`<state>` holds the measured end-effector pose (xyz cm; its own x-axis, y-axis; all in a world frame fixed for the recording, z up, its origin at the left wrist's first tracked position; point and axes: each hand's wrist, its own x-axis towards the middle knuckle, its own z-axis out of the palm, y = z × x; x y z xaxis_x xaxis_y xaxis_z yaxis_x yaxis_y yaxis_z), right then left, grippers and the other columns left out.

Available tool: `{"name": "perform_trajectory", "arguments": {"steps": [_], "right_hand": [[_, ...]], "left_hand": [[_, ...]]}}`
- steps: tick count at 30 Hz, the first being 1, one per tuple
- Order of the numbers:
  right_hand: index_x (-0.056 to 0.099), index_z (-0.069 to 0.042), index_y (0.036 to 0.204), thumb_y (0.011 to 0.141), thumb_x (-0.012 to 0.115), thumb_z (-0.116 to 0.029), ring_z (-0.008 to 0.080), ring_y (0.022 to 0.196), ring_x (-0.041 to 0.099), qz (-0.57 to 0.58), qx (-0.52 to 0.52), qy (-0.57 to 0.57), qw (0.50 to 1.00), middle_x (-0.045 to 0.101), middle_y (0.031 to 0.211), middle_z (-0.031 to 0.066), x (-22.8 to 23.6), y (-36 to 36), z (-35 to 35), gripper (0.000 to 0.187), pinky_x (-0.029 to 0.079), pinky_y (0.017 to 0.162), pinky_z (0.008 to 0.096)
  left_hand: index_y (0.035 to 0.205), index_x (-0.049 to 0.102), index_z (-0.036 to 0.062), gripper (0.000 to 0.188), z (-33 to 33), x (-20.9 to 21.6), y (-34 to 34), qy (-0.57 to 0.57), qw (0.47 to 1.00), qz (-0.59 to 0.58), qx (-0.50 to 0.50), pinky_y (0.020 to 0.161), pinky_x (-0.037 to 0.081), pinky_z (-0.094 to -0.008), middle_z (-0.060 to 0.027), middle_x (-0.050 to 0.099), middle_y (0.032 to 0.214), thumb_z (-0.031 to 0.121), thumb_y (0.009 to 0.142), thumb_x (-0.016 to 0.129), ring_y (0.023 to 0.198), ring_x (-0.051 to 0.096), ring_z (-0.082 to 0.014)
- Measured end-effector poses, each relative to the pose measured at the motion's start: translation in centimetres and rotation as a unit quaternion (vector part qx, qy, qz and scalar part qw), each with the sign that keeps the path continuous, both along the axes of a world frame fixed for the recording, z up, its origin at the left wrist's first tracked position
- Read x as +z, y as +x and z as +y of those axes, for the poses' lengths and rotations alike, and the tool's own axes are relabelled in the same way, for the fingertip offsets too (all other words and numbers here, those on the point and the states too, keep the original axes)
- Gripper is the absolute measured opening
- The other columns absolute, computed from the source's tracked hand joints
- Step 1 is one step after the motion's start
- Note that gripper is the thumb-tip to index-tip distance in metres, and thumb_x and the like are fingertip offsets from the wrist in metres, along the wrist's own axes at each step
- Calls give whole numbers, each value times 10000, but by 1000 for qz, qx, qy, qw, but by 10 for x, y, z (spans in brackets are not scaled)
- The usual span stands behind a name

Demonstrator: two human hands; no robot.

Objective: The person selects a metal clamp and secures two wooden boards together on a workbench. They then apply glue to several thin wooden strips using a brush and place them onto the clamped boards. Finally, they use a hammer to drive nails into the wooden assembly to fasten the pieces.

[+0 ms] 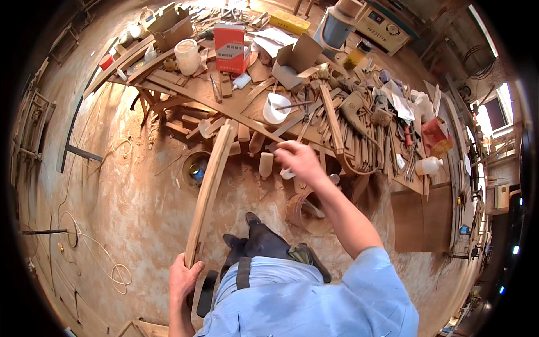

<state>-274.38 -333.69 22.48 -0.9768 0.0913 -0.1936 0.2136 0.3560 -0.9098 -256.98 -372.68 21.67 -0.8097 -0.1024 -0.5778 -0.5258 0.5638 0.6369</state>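
My left hand [184, 278] is closed around the lower end of a long squared wooden bar [210, 188]. The bar slants up and away from me, its far end close to the bench's front edge. At that edge, right of the bar and apart from it, my right hand [300, 162] has its fingers curled. A thin pale stick [304, 132] rises from the curled fingers; its lower part is hidden. Just beyond this hand, a white cup [275, 111] stands on the workbench [196, 96] with a dark-handled tool across it.
The bench carries a red-and-white box [230, 49], a white tub [187, 56], an opened carton [297, 59], a power tool [352, 105] and many wood strips. Below are a round bucket [307, 212] and a basin holding a blue can [196, 172]. Loose cord [115, 269] lies on the left floor.
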Motion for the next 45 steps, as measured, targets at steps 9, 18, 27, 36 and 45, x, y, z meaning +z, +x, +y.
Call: {"name": "perform_trajectory", "arguments": {"steps": [9, 18, 27, 36, 45], "right_hand": [[526, -64, 1001, 920, 627, -330, 86, 526, 512, -104, -266, -302, 910, 554, 789, 16, -96, -103, 112, 296, 371, 397, 229], [609, -78, 1135, 936, 609, -276, 73, 522, 502, -71, -205, -243, 945, 600, 731, -3, -122, -160, 122, 280, 388, 432, 227], [682, -9, 1023, 893, 617, -157, 60, 677, 552, -77, 54, -51, 994, 652, 789, 8, -97, -160, 146, 208, 458, 606, 232], [702, 3, 991, 887, 666, -160, 95, 770, 610, 92, 23, 25, 995, 687, 838, 58, -101, -153, 150, 197, 489, 707, 250], [634, -45, 975, 946, 589, -284, 74, 525, 549, -51, -155, -221, 962, 643, 713, 31, -93, -156, 151, 245, 413, 408, 220]], "left_hand": [[1101, 529, -19, 606, 55, 22, -53, 152, 986, -24, 68, 527, 457, -253, -24, 571, 735, 416, 769, 788, 595, 539, -99], [1124, 528, -11, 667, 108, 25, -97, 211, 971, -49, 101, 538, 463, -247, -7, 560, 742, 445, 734, 818, 606, 541, -94], [1166, 530, -16, 689, 140, 25, -116, 212, 968, -68, 118, 570, 455, -239, 7, 560, 798, 422, 727, 830, 656, 523, -78], [1138, 555, -14, 636, 152, 18, -113, 183, 971, -101, 117, 556, 443, -241, -1, 565, 779, 400, 735, 822, 634, 516, -85], [1111, 571, -7, 472, 152, 15, -92, 152, 970, -147, 121, 552, 444, -259, -12, 562, 752, 262, 766, 746, 626, 516, -93]]}}
